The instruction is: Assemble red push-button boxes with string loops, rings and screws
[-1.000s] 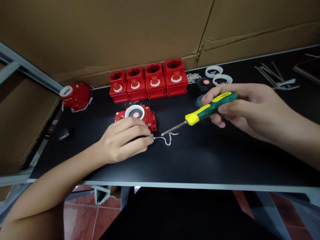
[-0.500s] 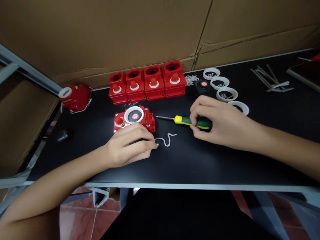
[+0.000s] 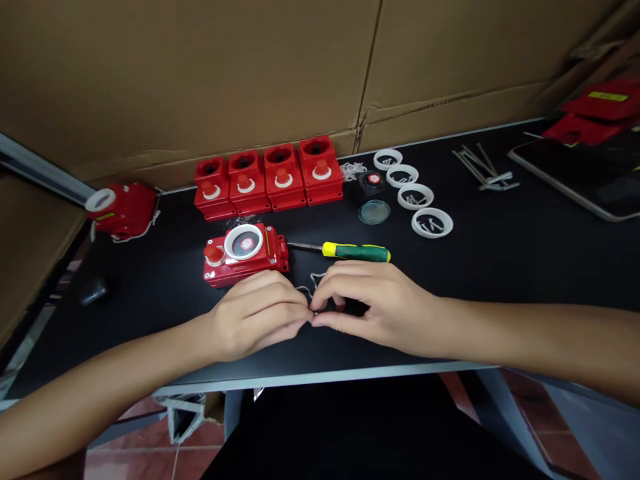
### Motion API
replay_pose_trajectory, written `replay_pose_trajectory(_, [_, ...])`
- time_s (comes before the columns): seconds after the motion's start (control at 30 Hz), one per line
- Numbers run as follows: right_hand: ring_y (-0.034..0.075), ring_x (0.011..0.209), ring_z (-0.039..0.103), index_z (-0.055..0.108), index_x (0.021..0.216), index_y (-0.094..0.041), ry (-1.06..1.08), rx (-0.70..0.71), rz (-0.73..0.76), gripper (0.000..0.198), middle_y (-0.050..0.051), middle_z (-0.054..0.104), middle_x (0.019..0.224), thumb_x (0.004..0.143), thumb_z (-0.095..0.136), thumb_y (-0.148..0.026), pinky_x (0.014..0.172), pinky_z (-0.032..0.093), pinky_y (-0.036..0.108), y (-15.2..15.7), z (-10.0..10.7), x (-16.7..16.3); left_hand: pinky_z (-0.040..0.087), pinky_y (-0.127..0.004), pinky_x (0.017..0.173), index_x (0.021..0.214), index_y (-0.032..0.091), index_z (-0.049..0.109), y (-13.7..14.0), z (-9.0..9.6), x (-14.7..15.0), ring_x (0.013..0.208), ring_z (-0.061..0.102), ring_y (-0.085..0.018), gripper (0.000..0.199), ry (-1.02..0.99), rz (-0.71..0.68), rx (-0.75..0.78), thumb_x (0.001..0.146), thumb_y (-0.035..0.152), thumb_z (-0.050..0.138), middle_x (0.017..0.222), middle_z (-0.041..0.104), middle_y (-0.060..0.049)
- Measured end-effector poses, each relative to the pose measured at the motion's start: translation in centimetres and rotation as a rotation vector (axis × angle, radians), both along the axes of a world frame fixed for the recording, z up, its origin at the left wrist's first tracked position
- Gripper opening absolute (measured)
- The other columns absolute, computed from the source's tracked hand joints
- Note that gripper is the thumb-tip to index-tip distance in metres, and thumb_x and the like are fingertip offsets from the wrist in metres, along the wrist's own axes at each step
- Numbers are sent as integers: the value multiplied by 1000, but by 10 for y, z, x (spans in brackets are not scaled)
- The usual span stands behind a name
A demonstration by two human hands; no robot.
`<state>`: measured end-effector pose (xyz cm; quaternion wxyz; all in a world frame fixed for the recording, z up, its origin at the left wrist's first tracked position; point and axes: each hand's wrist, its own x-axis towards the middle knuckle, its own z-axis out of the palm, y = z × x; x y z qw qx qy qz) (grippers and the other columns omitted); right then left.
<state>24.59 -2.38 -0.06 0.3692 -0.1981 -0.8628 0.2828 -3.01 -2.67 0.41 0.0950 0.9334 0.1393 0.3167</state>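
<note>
My left hand (image 3: pixel 263 313) is closed in a pinch, and its fingertips meet those of my right hand (image 3: pixel 367 303), also pinched, above the table's front part. Between them shows a tiny shiny piece (image 3: pixel 314 313), mostly covered and too small to name. A thin white cord (image 3: pixel 315 277) curls out just behind the fingertips. Beyond my left hand lies a red box (image 3: pixel 245 270) with a red knob and a white ring around a dark round window. A screwdriver (image 3: pixel 357 252) with a green and yellow handle lies behind my right hand, its tip beside the box.
Red housings (image 3: pixel 285 177) stand in a row near the cardboard wall (image 3: pixel 200 73). White rings (image 3: pixel 433 223) with screws inside and a clear disc (image 3: pixel 374 212) lie to the right. Farther right are long metal rods (image 3: pixel 477 167) and a phone-like slab (image 3: pixel 575 177). Another red housing (image 3: pixel 127 210) sits left.
My right hand has let go of the screwdriver, now lying on the table, and has moved left to my left hand's fingertips. The whole view has shifted to the right.
</note>
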Motion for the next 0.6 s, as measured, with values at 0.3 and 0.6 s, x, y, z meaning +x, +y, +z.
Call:
replay_pose_trajectory(0.3, [6,68,60,81,90,-17,-6,-571,25,7,-4,74,80,88,84,-11,65,51,18,2,5,-5,71,-37,85,127,12,75,0,0,1,96,81,-24,13,16,-17,-9,115,17,73,104,86,-13])
replay_pose_trajectory(0.6, [11,68,64,77,84,-21,-147,-355,-167,15,0,76,79,89,90,-27,65,53,25,19,17,67,69,-37,84,127,17,75,4,-5,-2,94,81,-24,13,49,-45,-6,117,19,67,105,87,-11])
